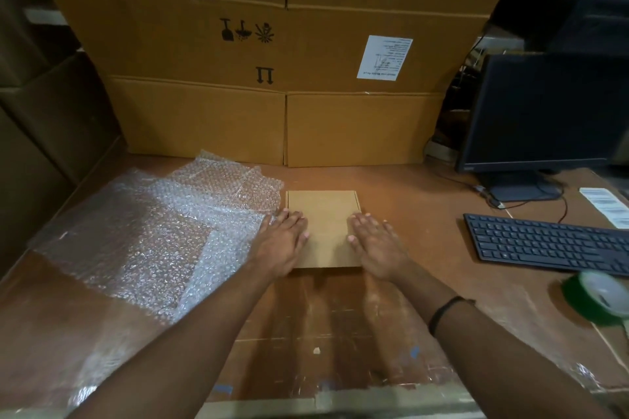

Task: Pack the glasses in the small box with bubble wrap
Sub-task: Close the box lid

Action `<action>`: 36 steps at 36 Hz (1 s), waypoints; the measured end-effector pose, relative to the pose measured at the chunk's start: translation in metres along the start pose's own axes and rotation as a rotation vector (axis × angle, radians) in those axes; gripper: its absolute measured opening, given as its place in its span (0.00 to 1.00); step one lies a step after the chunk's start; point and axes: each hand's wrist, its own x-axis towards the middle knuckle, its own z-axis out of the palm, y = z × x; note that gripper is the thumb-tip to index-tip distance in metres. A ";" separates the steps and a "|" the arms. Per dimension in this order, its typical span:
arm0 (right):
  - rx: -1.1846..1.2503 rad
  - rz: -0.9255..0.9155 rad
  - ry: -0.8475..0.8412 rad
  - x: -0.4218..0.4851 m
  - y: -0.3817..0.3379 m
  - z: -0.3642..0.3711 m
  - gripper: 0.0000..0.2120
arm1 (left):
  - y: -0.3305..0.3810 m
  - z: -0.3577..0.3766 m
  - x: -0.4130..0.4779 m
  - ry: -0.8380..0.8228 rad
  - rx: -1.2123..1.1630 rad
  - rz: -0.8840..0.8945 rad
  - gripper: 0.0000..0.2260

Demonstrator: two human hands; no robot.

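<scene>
A small flat brown cardboard box (323,214) lies closed on the brown table (408,201), in the middle of the view. My left hand (284,241) rests flat on the box's left edge with straight fingers. On the box's right edge my right hand (376,243) lies flat the same way. Sheets of clear bubble wrap (153,231) are spread on the table left of the box, touching its left side. No glasses are in view.
Large stacked cardboard cartons (272,78) wall off the back of the table. A dark monitor (544,112) stands at the right, with a black keyboard (544,243) in front of it. A green tape roll (599,296) lies near the right edge. White labels (606,206) lie behind the keyboard.
</scene>
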 end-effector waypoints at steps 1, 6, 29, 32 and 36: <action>-0.004 0.017 -0.003 0.006 0.003 -0.004 0.32 | -0.001 -0.004 0.005 -0.010 -0.013 0.005 0.25; -0.027 0.055 -0.083 0.028 0.010 -0.011 0.29 | -0.004 -0.008 0.025 -0.101 -0.003 0.014 0.25; -0.058 -0.048 0.119 -0.016 -0.010 0.036 0.30 | 0.001 0.030 -0.027 -0.010 0.066 0.003 0.35; -0.011 -0.050 0.128 -0.016 -0.012 0.040 0.31 | -0.002 0.030 -0.026 -0.042 0.063 0.004 0.33; 0.153 -0.083 0.090 -0.012 -0.003 0.040 0.33 | -0.001 0.028 -0.030 -0.029 -0.153 -0.036 0.36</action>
